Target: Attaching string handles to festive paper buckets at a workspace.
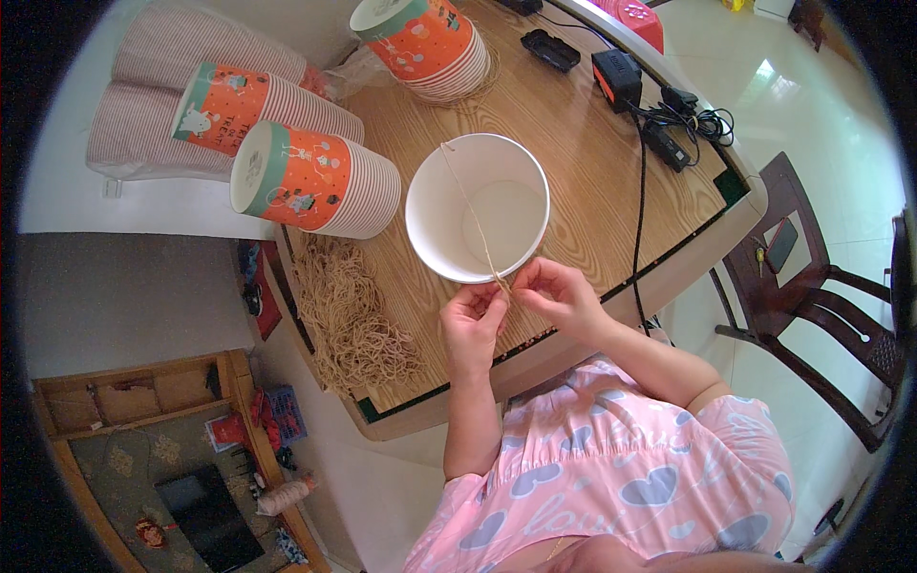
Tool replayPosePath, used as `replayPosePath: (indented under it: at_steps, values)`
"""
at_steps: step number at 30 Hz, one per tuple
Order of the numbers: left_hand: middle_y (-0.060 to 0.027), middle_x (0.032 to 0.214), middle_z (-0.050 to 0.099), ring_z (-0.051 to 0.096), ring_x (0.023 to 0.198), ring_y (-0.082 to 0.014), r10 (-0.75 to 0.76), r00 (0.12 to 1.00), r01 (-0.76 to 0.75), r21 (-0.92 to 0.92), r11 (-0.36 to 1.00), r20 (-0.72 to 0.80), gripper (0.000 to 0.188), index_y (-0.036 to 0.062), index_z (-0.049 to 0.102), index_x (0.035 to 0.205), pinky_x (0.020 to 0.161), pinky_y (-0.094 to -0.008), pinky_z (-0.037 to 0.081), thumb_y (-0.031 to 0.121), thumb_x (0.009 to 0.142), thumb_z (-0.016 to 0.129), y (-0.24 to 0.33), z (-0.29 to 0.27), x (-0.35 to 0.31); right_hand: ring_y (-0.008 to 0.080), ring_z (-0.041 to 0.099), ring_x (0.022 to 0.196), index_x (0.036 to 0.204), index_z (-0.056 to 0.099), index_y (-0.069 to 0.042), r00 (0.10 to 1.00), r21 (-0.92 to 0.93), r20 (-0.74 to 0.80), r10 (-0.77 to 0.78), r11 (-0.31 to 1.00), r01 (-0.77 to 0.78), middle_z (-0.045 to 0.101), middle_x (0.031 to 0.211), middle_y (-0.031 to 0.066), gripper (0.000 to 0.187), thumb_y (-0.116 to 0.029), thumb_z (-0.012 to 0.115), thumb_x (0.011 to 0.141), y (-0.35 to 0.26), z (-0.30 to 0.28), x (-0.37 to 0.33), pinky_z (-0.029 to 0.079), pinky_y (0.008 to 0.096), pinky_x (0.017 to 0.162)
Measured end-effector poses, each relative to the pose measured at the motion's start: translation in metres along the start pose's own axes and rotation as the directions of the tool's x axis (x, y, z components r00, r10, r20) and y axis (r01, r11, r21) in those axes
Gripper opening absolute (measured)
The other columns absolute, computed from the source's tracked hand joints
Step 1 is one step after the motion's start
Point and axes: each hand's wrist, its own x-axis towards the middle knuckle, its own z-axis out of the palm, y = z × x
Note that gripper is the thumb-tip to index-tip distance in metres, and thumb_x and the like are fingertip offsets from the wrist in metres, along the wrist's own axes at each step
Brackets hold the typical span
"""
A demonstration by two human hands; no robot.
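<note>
A white paper bucket [435, 224] stands on the wooden table, its open mouth facing up. A length of tan twine [468, 202] crosses the mouth from the far rim to the near rim. At the near rim, my left hand [473, 329] pinches the twine between thumb and fingers. My right hand [559, 296] is beside it, fingertips closed on the twine at the same spot. Whether there is a knot under the fingertips is too small to tell. A loose heap of tan twine [353, 320] lies left of my left hand.
Stacked orange-and-green paper buckets [315, 177] lie on their sides at the left, with another stack [425, 48] at the back. Plastic-wrapped stacks [143, 124] sit behind. A black charger [616, 81] and cables [693, 119] occupy the right edge. A dark chair [802, 248] stands right of the table.
</note>
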Motion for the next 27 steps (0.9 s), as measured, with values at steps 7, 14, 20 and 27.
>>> replayPosePath:
  at_steps: [7, 14, 20, 27]
  values:
    - [-0.0016, 0.068, 0.059, 0.048, 0.048, -0.0067, -0.038, 0.999, 0.038, 0.045, 0.998, 0.006, 0.005, 0.0016, 0.061, 0.081, 0.041, -0.02, 0.036, 0.002, 0.077, 0.064, 0.003, 0.0, 0.002, 0.008, 0.05, 0.082, 0.087, 0.055, 0.001, 0.996, -0.153, 0.021, -0.086, 0.984, 0.089, 0.055, 0.086, 0.0009, 0.007, -0.005, 0.057, 0.085, -0.004, -0.001, 0.001, 0.042, 0.0216, 0.074]
    - [-0.0016, 0.066, 0.059, 0.047, 0.047, -0.0064, -0.068, 0.997, 0.069, -0.01, 0.998, 0.043, 0.006, 0.0015, 0.062, 0.079, 0.04, -0.0201, 0.034, 0.003, 0.076, 0.067, 0.002, -0.001, 0.002, 0.0087, 0.054, 0.084, 0.094, 0.058, 0.002, 0.999, 0.052, 0.005, 0.047, 0.998, -0.047, 0.058, 0.09, 0.0023, 0.013, -0.005, 0.059, 0.084, -0.006, -0.003, 0.007, 0.045, 0.0234, 0.076]
    - [-0.0025, 0.066, 0.059, 0.047, 0.046, -0.0067, -0.073, 0.997, 0.073, 0.022, 0.997, 0.024, 0.007, 0.0013, 0.063, 0.079, 0.04, -0.0198, 0.034, 0.005, 0.076, 0.068, 0.005, 0.0, 0.002, 0.0075, 0.054, 0.081, 0.092, 0.058, 0.002, 0.997, 0.086, 0.03, 0.069, 0.994, -0.072, 0.058, 0.086, 0.0015, 0.012, -0.007, 0.059, 0.084, -0.004, -0.005, 0.007, 0.045, 0.0233, 0.073]
    - [-0.0054, 0.067, 0.061, 0.047, 0.046, -0.0073, -0.109, 0.993, 0.111, -0.052, 0.992, 0.051, 0.012, -0.0005, 0.064, 0.086, 0.04, -0.0199, 0.034, 0.006, 0.077, 0.067, 0.001, -0.005, 0.002, 0.0053, 0.049, 0.069, 0.089, 0.057, -0.004, 0.97, 0.376, 0.015, 0.242, 0.898, -0.229, 0.055, 0.079, -0.0028, 0.01, -0.014, 0.057, 0.087, 0.01, -0.001, 0.004, 0.041, 0.019, 0.065]
